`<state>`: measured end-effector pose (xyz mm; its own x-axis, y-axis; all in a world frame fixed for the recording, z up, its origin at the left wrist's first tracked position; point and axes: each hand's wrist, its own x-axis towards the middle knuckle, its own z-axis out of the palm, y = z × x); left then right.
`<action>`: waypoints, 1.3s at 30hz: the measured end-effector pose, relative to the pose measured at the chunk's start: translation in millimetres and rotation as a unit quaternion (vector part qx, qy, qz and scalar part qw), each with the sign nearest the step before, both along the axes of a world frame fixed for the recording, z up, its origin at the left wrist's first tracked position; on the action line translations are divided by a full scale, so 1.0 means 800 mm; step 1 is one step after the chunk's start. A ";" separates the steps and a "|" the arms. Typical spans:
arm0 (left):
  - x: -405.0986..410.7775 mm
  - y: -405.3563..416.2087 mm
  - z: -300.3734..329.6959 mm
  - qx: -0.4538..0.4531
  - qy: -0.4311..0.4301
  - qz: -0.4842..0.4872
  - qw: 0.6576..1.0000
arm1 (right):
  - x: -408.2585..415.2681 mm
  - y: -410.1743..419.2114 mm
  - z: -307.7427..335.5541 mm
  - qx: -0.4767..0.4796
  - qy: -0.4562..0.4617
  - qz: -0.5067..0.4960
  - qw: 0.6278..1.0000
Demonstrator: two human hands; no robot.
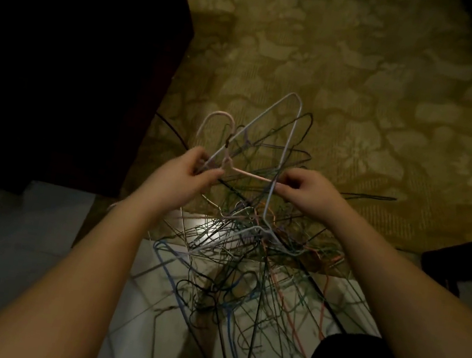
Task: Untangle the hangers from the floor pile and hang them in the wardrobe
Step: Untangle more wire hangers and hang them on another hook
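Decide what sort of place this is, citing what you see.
Probably a bedroom or hotel room: patterned carpet, a dark wooden cabinet, perhaps the wardrobe, and a pile of wire hangers.

floor (368,76): patterned carpet far, pale tile near | on it: my tangled wire hanger pile (247,258) across carpet/tile edge | dark furniture (62,58) far left
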<state>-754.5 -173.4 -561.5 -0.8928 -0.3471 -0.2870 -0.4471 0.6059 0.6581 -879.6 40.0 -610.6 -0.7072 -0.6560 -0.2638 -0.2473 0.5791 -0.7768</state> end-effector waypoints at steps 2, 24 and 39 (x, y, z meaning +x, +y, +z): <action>-0.001 -0.001 0.000 0.029 -0.004 -0.008 1.000 | -0.001 -0.001 -0.004 -0.014 -0.011 -0.025 1.000; 0.003 -0.006 0.013 -0.010 -0.027 -0.033 0.999 | -0.030 0.047 0.020 -0.070 0.021 -0.177 0.982; 0.003 -0.027 0.020 0.048 -0.036 0.053 0.997 | -0.042 0.071 0.065 -0.194 0.061 -0.430 0.880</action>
<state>-752.3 -195.0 -545.3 -0.8285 -0.4060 -0.3857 -0.5533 0.4879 0.6751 -913.3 97.0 -559.0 -0.9933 0.1123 -0.0263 0.0581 0.2902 -0.9552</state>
